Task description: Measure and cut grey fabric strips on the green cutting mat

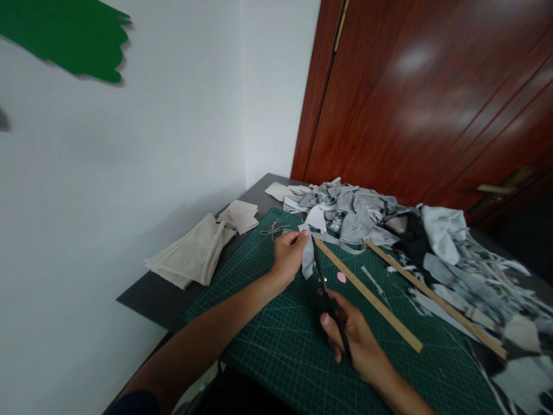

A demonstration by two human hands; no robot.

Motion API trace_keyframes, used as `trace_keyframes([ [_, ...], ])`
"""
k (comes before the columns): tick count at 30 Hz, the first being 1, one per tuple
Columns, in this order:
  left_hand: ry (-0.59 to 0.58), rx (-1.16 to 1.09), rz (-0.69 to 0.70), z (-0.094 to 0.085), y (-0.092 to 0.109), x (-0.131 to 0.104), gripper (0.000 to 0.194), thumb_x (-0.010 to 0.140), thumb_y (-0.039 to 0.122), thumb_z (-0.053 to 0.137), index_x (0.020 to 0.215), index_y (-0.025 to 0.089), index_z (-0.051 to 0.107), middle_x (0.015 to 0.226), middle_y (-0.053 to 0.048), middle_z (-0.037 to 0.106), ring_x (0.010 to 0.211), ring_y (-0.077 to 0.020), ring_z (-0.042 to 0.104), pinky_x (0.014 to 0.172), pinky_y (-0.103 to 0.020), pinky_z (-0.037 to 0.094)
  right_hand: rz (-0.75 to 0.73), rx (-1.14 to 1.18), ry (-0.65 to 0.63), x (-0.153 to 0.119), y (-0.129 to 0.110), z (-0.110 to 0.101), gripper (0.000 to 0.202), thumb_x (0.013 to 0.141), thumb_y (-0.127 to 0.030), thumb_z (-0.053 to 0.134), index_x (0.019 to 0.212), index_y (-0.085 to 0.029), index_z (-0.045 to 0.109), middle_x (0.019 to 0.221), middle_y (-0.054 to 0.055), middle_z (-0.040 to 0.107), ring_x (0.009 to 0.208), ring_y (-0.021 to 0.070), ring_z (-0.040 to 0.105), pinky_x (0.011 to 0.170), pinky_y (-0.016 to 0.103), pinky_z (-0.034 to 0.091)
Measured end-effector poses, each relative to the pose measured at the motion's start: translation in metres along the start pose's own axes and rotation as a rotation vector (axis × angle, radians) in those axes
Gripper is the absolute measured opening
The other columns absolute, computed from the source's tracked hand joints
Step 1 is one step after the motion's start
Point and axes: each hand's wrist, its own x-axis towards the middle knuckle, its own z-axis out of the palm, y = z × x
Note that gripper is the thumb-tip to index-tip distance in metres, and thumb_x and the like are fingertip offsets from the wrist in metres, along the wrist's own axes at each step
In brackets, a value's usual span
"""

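Note:
My left hand pinches a small piece of light grey fabric, which hangs down from the fingertips. My right hand is wrapped round the handles of black scissors. Their dark blades point away from me, right beside the fabric's right edge; whether they touch it I cannot tell. Both hands are above a green cutting mat with a grid. Just right of the scissors lies a small pink piece, and a wooden ruler runs diagonally past it.
A second wooden ruler lies further right. Grey fabric scraps are heaped along the back, with more scraps at the right. Folded beige cloth rests at the left edge. Thin cord lies coiled on the mat. A white wall and wooden door stand behind.

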Motion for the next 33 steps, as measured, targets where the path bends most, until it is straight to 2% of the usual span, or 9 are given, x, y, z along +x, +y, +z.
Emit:
trace_keyframes([
  [7, -0.016, -0.031, -0.022, 0.0015, 0.0035, -0.0024, 0.051, 0.078, 0.059, 0.076, 0.058, 0.018, 0.053, 0.058, 0.005, 0.038, 0.056, -0.0096, 0.031, 0.052, -0.025, 0.022, -0.012, -0.006, -0.016, 0.0014, 0.0035, -0.0020, 0.089, 0.080, -0.079, 0.069, 0.135, -0.011, 0.054, 0.049, -0.012, 0.042, 0.036, 0.0080, 0.036, 0.034, 0.020, 0.037],
  [18, -0.016, -0.043, -0.051, 0.0034, 0.0051, -0.0056, 0.054, 0.074, 0.064, 0.078, 0.058, 0.017, 0.055, 0.057, 0.005, 0.040, 0.054, -0.0088, 0.032, 0.051, -0.024, 0.023, 0.005, 0.000, 0.015, 0.0014, 0.0014, -0.0018, 0.089, 0.075, -0.080, 0.071, 0.133, -0.014, 0.053, 0.051, -0.012, 0.043, 0.036, 0.0076, 0.036, 0.033, 0.019, 0.036],
  [33, -0.019, -0.050, -0.068, 0.0040, 0.0055, -0.0074, 0.056, 0.073, 0.064, 0.079, 0.057, 0.016, 0.057, 0.055, 0.005, 0.040, 0.053, -0.0081, 0.031, 0.050, -0.024, 0.022, 0.000, -0.035, 0.003, 0.0029, 0.0038, -0.0031, 0.089, 0.078, -0.080, 0.068, 0.133, -0.013, 0.048, 0.055, -0.012, 0.044, 0.037, 0.0070, 0.037, 0.033, 0.018, 0.034],
])
